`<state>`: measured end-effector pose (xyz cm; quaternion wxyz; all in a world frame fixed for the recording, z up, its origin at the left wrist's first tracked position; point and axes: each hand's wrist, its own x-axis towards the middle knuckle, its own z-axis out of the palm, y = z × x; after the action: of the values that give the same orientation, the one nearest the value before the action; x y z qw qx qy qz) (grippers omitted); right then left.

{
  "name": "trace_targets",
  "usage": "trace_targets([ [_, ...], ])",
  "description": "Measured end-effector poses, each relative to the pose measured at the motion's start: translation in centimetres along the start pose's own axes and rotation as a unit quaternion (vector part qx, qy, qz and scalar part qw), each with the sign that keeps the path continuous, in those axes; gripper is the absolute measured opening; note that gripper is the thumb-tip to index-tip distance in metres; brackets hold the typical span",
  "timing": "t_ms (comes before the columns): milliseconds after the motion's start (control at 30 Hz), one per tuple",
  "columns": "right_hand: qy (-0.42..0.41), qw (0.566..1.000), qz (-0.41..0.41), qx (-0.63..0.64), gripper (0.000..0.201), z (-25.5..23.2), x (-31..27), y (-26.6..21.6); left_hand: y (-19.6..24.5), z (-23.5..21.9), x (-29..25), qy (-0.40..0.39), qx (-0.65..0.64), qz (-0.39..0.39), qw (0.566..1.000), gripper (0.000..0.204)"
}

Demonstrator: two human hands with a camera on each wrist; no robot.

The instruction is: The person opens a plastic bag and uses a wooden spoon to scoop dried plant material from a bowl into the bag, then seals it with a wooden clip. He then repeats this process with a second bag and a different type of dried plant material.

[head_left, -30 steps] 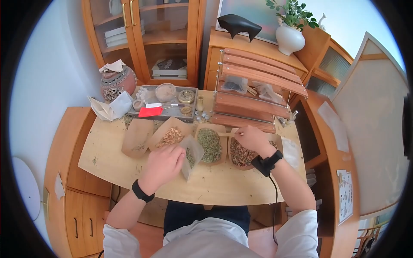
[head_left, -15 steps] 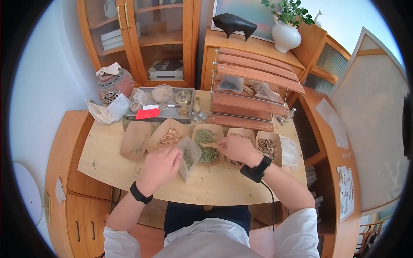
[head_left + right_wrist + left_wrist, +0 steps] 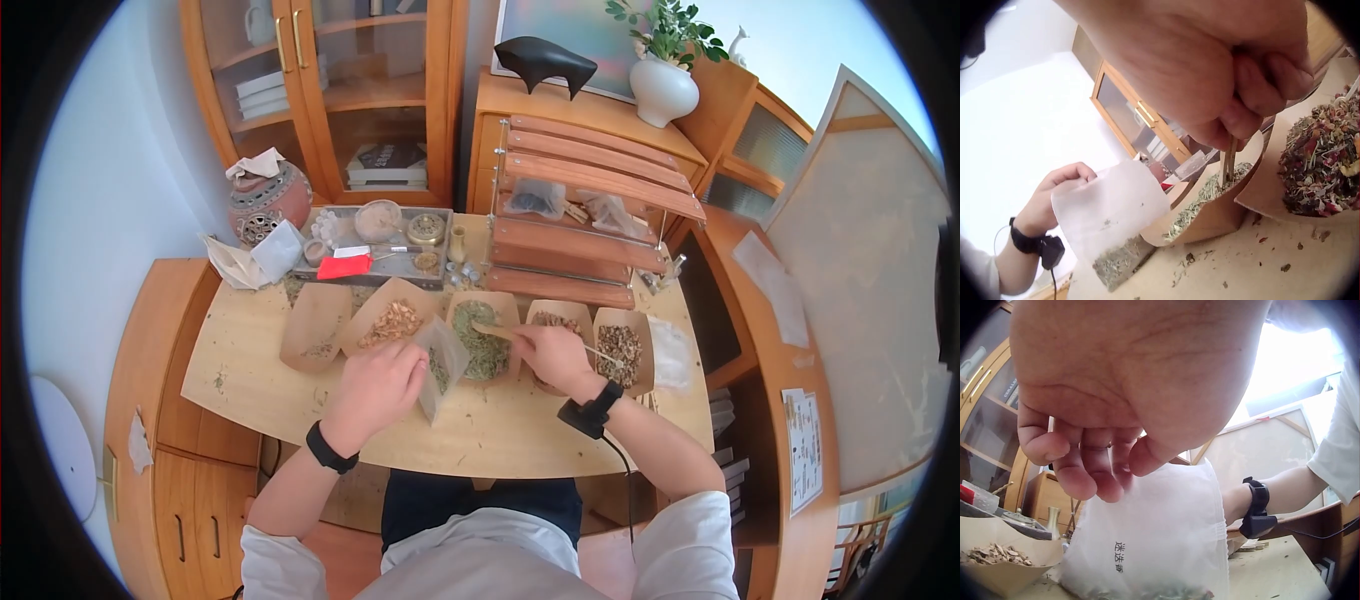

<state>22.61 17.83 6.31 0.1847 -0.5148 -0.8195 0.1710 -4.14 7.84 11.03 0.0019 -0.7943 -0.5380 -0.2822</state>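
Observation:
In the head view my left hand point(image 3: 378, 390) pinches the top edge of a translucent white pouch point(image 3: 448, 362) between thumb and fingers. Dried green bits lie at the bottom of the pouch, and dark printed characters show on its side in the left wrist view. My right hand point(image 3: 557, 357) grips a flat wooden scoop point(image 3: 490, 330) by its handle, fingers curled round it. The scoop's far end is down at the dried green herbs point(image 3: 485, 352), inside a brown paper box point(image 3: 1219, 224). The pouch stands just left of that box.
Right of the green herbs are boxes of mixed dried petals point(image 3: 1322, 162) and of brown-and-pale pieces point(image 3: 620, 350). Wood chips point(image 3: 392, 322) fill a box to the left, beside a nearly bare one point(image 3: 312, 325). Behind stand a grey tray point(image 3: 400, 265) and a slatted wooden rack point(image 3: 565, 245).
My right hand has moved left with the scoop, from over the mixed petals to the green herbs. My left hand has kept its hold on the pouch in about the same place.

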Motion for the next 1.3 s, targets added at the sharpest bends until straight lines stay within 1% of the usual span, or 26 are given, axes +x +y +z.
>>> trace_targets([
  [133,-0.014,0.995,0.048,0.092,0.028,-1.5,0.1,1.0,-0.1,0.1,0.0,-0.001,-0.002,-0.004,1.0,0.005],
  [167,-0.005,0.993,0.033,0.115,0.03,-1.8,0.3,1.4,-0.1,0.1,0.0,-0.004,0.0,-0.005,1.0,0.005],
  [233,-0.006,0.985,0.032,0.169,0.03,-2.7,0.0,1.9,-0.2,0.1,-0.1,-0.004,0.0,-0.003,1.0,0.005],
  [300,-0.009,0.972,0.019,0.234,0.03,-3.8,-0.4,1.0,-0.3,0.2,-0.1,0.004,-0.002,0.002,1.0,0.005],
  [400,-0.059,0.955,0.049,0.285,0.03,-5.6,-1.3,-1.6,-0.2,0.1,0.0,0.011,-0.006,0.009,1.0,0.006],
  [500,-0.106,0.956,0.043,0.27,0.031,-6.4,-2.1,-4.5,-0.2,0.3,0.0,0.001,-0.003,0.003,1.0,0.007],
  [600,-0.147,0.952,0.022,0.266,0.031,-4.4,-2.4,-4.9,0.1,0.3,0.0,-0.008,0.0,-0.01,1.0,0.008],
  [633,-0.149,0.957,0.022,0.248,0.032,-4.2,-2.6,-5.2,0.1,0.3,0.1,-0.01,-0.001,-0.009,1.0,0.008],
  [733,-0.113,0.959,-0.006,0.26,0.031,-4.1,-2.8,-4.7,-0.1,0.2,0.0,-0.006,-0.004,-0.006,1.0,0.008],
  [833,-0.126,0.959,0.107,0.229,0.031,-6.9,-2.6,-4.8,-0.3,0.1,-0.3,0.006,-0.005,-0.001,1.0,0.008],
  [933,-0.123,0.976,0.136,0.117,0.028,-7.8,-2.1,-3.1,-0.3,0.1,-0.2,0.008,-0.008,0.0,1.0,0.007],
  [967,-0.105,0.982,0.129,0.087,0.028,-7.2,-2.1,-2.2,-0.3,0.1,-0.2,0.01,-0.008,0.0,1.0,0.007],
  [1033,-0.097,0.99,0.098,0.014,0.028,-5.2,-1.4,-0.2,-0.4,0.3,-0.1,0.013,-0.009,0.0,1.0,0.006],
  [1067,-0.093,0.992,0.084,-0.022,0.029,-4.8,-1.3,-0.1,-0.5,0.4,-0.2,0.013,-0.01,-0.001,1.0,0.006],
  [1167,-0.138,0.983,0.123,-0.008,0.029,-4.0,-0.4,-0.8,-0.5,0.3,-0.1,0.013,-0.007,-0.002,1.0,0.005],
  [1267,-0.182,0.973,0.13,0.048,0.03,-3.3,0.6,-1.3,-0.5,0.2,-0.2,0.011,-0.006,-0.005,1.0,0.005],
  [1300,-0.165,0.979,0.112,0.041,0.029,-3.1,0.5,-1.7,-0.6,0.3,-0.2,0.011,-0.007,-0.007,1.0,0.005],
])
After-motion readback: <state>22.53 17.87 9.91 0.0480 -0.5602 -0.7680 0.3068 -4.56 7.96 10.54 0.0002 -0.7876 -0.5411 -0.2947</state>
